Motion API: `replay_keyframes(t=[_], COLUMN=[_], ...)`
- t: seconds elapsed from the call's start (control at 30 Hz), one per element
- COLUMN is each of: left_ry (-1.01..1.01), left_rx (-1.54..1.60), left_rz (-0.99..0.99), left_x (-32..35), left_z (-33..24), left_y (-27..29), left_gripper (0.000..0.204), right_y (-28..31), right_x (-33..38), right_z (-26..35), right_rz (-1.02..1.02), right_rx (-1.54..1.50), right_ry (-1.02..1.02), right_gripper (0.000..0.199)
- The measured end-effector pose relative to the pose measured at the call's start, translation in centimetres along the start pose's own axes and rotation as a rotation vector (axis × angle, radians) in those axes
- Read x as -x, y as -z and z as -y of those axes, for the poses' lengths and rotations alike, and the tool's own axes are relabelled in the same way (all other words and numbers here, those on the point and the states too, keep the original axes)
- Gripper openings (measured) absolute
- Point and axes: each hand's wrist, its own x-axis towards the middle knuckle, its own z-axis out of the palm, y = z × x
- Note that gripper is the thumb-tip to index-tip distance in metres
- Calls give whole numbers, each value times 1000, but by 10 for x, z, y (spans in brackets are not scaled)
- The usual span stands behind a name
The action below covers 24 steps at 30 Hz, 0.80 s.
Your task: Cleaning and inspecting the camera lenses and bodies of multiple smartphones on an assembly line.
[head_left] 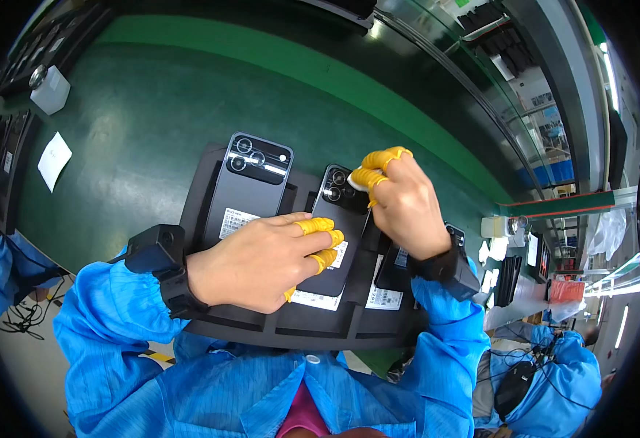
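A dark grey phone with a round-lens camera block lies back side up, at a slant, on a black foam tray. My left hand, with yellow finger cots on its fingertips, holds this phone along its left side and lower back. My right hand, also in yellow finger cots, is closed in a pinch on a small white pad, pressed at the camera block. Left of them, a second grey phone with a wide camera panel sits in the tray. A third dark phone lies partly under my right wrist.
White label stickers show in the tray. A white bottle and a white paper are on the green table at the left. More black trays stand at the far left. Other people in blue sit on both sides.
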Motion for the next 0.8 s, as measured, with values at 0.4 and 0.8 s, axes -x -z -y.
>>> replay_keyframes(t=[0.4, 0.8], left_ry=[-4, -10], left_rx=[11, 7], left_rz=[38, -22], left_x=[1, 4], left_z=[1, 2], left_y=[2, -3], left_gripper=[45, 43], right_y=[7, -12], right_x=[7, -8], right_z=[1, 25], right_rz=[-82, -47], right_rx=[-116, -157], right_ry=[-160, -76], right_gripper=[29, 25])
